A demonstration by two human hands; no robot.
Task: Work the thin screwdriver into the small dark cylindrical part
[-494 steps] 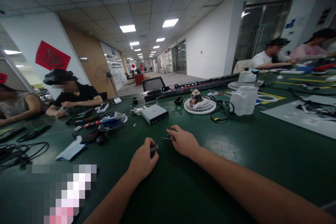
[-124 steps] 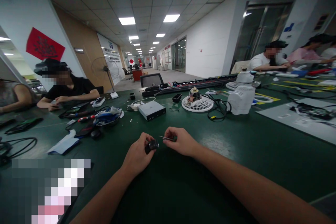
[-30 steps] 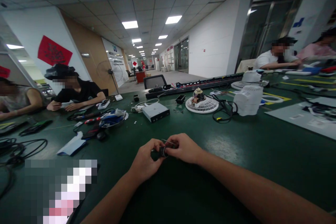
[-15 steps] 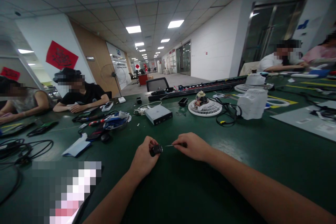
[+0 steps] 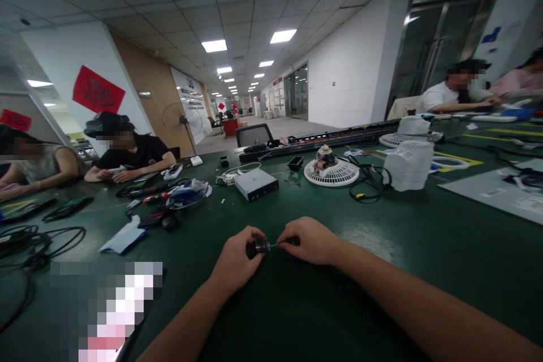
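Note:
Between the thumb and fingers of my left hand (image 5: 235, 260) is a small dark cylindrical part (image 5: 262, 245), its shiny end turned to the right. My right hand (image 5: 314, 241) pinches the dark handle of a thin screwdriver (image 5: 292, 241). The screwdriver's slim metal shaft points left and meets the end of the part; whether the tip sits inside it is too small to tell. Both hands are a little above the green table (image 5: 263, 317). Beyond them lies a silver optical drive (image 5: 255, 183).
A white fan grille with an exposed motor (image 5: 331, 172), a small black tray (image 5: 296, 163) and a white housing (image 5: 408, 165) with black cable stand farther back. At left lie a blue cloth (image 5: 123, 236), a mouse (image 5: 169, 221) and tools. Several people sit around the table.
The cylindrical part has turned so its end faces the screwdriver, and my left hand has shifted slightly right. The gap between screwdriver tip and part has closed.

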